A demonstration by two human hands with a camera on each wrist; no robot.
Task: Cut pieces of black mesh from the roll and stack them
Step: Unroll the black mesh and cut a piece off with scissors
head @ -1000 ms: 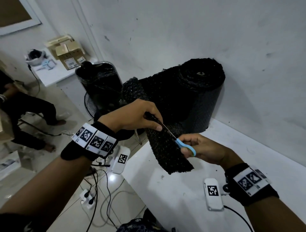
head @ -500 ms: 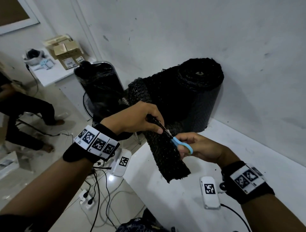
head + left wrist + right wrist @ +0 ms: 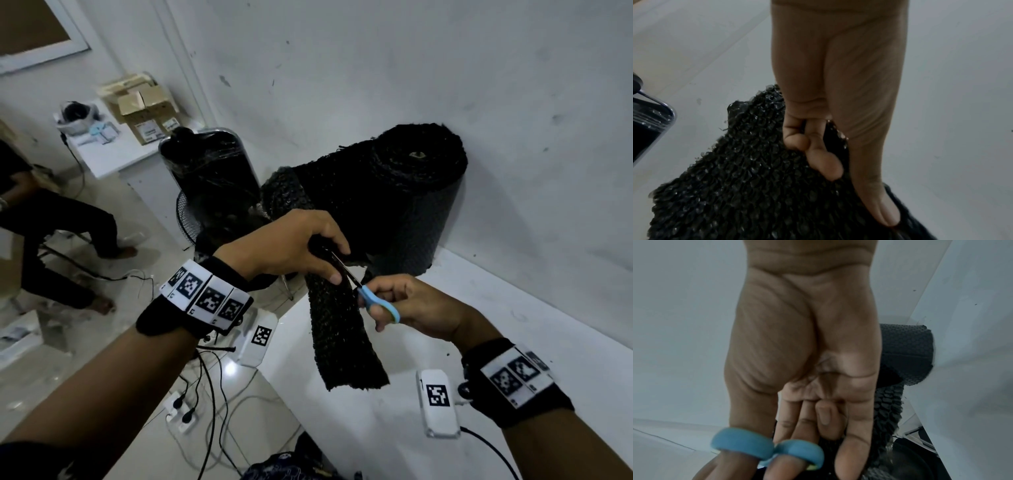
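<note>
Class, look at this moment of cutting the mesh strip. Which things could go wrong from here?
1. The scissors cut right beside the left hand; its thumb could get nicked.
2. The strip hangs free below that hand's grip, partly beyond the table edge; once cut, it may drop to the floor.
3. The mesh bunches in the grip, so the cut may run crooked.

The roll of black mesh (image 3: 411, 192) stands upright on the white worktop (image 3: 513, 325) in the corner by the wall, thick and coarse-knit, its loose end drawn out to the left and forward. From that end a narrow strip of mesh (image 3: 342, 335) hangs down over the worktop's edge, its lower end ragged. The blue-handled scissors (image 3: 376, 301) have their dark blades against the strip's right edge near its top.
</note>
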